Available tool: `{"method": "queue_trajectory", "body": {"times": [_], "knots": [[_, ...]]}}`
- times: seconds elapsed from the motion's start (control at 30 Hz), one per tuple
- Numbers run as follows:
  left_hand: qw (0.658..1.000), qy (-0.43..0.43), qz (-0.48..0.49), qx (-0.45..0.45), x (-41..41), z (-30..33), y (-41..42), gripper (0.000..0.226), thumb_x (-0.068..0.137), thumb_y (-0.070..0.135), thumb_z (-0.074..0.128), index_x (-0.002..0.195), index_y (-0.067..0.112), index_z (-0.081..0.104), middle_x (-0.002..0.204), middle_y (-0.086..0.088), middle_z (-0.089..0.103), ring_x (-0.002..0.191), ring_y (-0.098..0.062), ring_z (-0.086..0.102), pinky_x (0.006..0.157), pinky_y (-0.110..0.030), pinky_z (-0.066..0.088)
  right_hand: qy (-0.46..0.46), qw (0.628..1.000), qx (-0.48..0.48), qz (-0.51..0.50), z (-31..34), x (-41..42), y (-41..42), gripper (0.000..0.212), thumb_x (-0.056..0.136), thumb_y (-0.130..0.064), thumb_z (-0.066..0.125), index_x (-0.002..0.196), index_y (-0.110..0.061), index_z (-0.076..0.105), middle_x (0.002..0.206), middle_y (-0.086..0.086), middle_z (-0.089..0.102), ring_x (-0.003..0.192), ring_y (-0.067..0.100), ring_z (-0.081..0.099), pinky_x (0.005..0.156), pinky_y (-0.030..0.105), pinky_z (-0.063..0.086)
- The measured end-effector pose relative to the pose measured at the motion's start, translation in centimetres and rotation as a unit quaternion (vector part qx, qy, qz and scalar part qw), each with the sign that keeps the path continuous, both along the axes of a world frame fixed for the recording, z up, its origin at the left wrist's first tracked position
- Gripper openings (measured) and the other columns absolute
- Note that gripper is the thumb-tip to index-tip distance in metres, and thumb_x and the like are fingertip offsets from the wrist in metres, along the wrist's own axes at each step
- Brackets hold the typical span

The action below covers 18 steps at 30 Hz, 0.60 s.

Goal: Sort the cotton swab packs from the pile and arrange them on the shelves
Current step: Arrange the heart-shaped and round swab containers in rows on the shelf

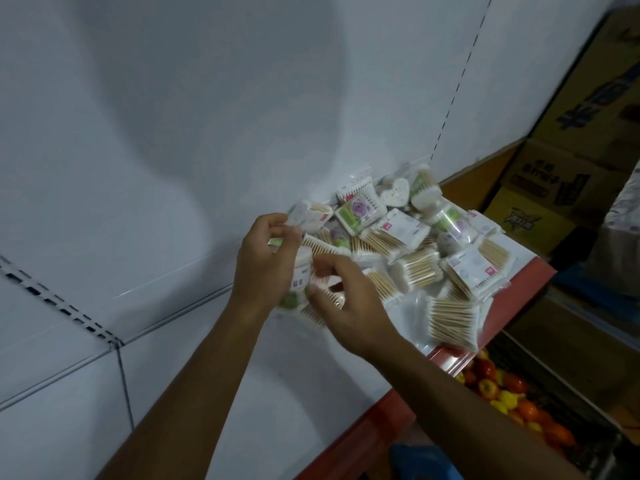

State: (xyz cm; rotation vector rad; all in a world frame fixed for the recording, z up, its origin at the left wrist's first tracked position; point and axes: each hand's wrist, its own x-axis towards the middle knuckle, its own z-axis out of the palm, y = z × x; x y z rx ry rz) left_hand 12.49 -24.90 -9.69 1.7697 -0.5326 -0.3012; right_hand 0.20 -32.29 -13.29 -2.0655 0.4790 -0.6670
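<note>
Sorting step, mid-pick at the near-left edge of the pile of clear-plastic cotton swab packs with wooden sticks (433, 258), which sits on the white metal shelf with a red front edge (391, 410), heaped against the white back panel (173, 133). Left hand (266, 258) has fingers curled round a white-labelled swab pack with a green patch (299, 278), holding it upright just off the shelf. Right hand (346, 303) is touching the same cluster, thumb and fingers bent in as if pinching a second pack; motion blur there, so can't tell what it actually grips. Judgement: packs are being gathered by type; the left part of the shelf is where they'd go. Next move calls for separating one pack cleanly from the neighbours without dragging the heap toward the red edge, where a few packs already overhang on the right. Hard to read: label print, pack count, what lies under the hands. Cardboard boxes (561, 174) far right are cut off; red and yellow fruit (512, 400) below is partly hidden by the right forearm.
</note>
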Motion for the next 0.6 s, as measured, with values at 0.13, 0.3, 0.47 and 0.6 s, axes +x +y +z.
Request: {"method": "queue_trajectory", "body": {"times": [0.13,0.3,0.47,0.6], "knots": [[1.0,-0.003,-0.024,0.009,-0.7,-0.4,-1.0,0.025,0.086,0.032,0.067,0.11,0.032,0.059,0.102,0.013,0.069,0.089,-0.011,0.07,0.08,-0.044,0.06,0.047,0.98,-0.139,-0.135,0.2,0.8,-5.6,0.049,0.088,-0.026,0.068,0.13,-0.009,0.049,0.123,0.006,0.054,0.111,0.019,0.051,0.094,0.035,0.047],[0.999,0.0,-0.046,0.029,-0.6,-1.5,-0.9,0.026,0.079,0.034,0.066,0.104,0.038,0.059,0.102,0.014,0.069,0.096,-0.011,0.068,0.082,-0.044,0.06,0.157,0.94,-0.245,-0.179,0.0,3.5,-10.0,0.083,0.085,-0.041,0.07,0.151,-0.015,0.026,0.155,0.017,0.027,0.144,0.033,0.024,0.114,0.044,0.026],[0.998,-0.001,-0.045,0.043,-0.1,-2.1,-0.9,0.025,0.088,0.025,0.067,0.107,0.038,0.058,0.104,0.014,0.068,0.096,-0.009,0.067,0.082,-0.038,0.058,0.179,0.935,-0.254,-0.17,-0.9,4.7,-11.4,0.081,0.085,-0.045,0.07,0.149,-0.016,0.029,0.151,0.017,0.033,0.137,0.034,0.033,0.109,0.046,0.033],[0.997,0.018,-0.051,0.046,0.0,-1.9,-1.4,0.022,0.086,0.032,0.07,0.106,0.037,0.06,0.104,0.011,0.069,0.094,-0.012,0.069,0.078,-0.034,0.058,0.034,0.968,-0.226,-0.098,-0.1,3.6,-10.5,0.082,0.078,-0.03,0.08,0.144,-0.002,0.038,0.142,0.02,0.045,0.131,0.035,0.041,0.107,0.046,0.04]]}}
